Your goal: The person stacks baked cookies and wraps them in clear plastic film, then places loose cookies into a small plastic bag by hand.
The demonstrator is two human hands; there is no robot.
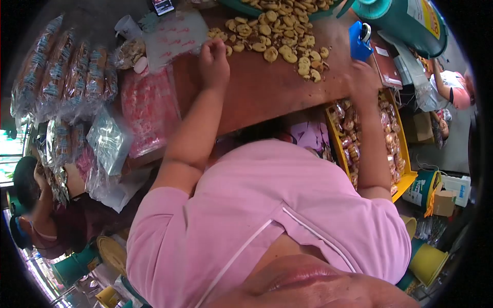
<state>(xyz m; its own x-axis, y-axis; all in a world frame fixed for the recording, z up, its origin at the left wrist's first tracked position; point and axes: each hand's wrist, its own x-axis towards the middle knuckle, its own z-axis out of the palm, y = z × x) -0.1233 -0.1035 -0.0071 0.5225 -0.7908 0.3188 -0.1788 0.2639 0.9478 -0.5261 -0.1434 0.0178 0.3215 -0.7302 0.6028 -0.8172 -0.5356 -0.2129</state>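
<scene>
My left hand is closed with its fingers curled, at the left edge of a loose pile of small round yellow-brown cookies on the brown table. Whatever it may hold is hidden. Smeared by motion, my right hand is just below a blue tape dispenser at the table's right side; its fingers do not show clearly. Under my right forearm sits a yellow crate filled with small clear packs of cookies. More cookies lie in a green basin at the back.
Left of my arm lie red-printed plastic bags, a whitish printed sheet and long wrapped brown packs. A green bucket stands at the back right. Other people sit at the left and far right.
</scene>
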